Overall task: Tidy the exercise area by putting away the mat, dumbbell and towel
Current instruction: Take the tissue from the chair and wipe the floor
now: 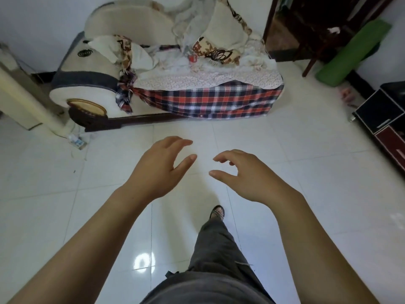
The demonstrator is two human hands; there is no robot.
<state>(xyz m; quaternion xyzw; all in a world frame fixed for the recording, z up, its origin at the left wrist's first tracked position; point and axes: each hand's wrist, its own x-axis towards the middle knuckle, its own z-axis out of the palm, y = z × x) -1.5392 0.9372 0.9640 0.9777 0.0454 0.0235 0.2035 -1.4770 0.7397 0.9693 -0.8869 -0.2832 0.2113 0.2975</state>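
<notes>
A rolled green mat (352, 53) leans against the wall at the far right, beside a dark wooden chair. My left hand (160, 170) and my right hand (243, 174) hover side by side over the white tiled floor in the middle of the view, fingers loosely curved and holding nothing. No dumbbell shows in this view. Pale cloths are heaped on the sofa (197, 29); I cannot tell whether one of them is the towel.
A sofa with a plaid cover (208, 99) stands ahead, cushions piled on it. A dark wooden chair (311, 36) is at the back right, a black and red cabinet (383, 115) at the right edge. A cream appliance (24, 95) stands at the left.
</notes>
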